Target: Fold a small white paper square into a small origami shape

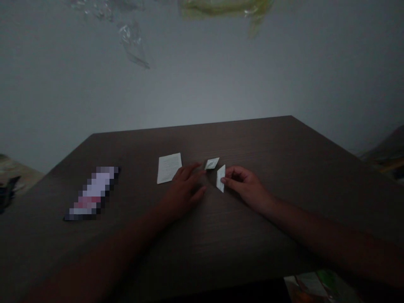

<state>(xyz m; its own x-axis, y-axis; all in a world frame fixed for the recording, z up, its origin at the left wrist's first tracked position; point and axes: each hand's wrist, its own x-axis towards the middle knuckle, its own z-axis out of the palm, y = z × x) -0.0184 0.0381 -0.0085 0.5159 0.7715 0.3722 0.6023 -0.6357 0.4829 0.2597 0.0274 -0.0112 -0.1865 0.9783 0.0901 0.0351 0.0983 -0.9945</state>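
Observation:
Between the thumb and fingers of my right hand [244,185] is a folded piece of white paper [221,178], pinched at its right edge and shaped like a slanted quadrilateral. A second small folded paper piece [212,163] rests on the table just beyond it, near the fingertips of my left hand [187,187]. My left hand is open, its fingers spread low over the table, holding nothing. Left of it lies a flat white sheet of paper [169,167] with faint lines of print, its lower right corner hidden by the left hand.
A phone [94,191] with a pixelated screen lies on the left of the dark wooden table [252,139]. Behind the table rises a pale wall [221,75] with clear and yellow plastic at its top. Below the near edge are colourful packages [312,284].

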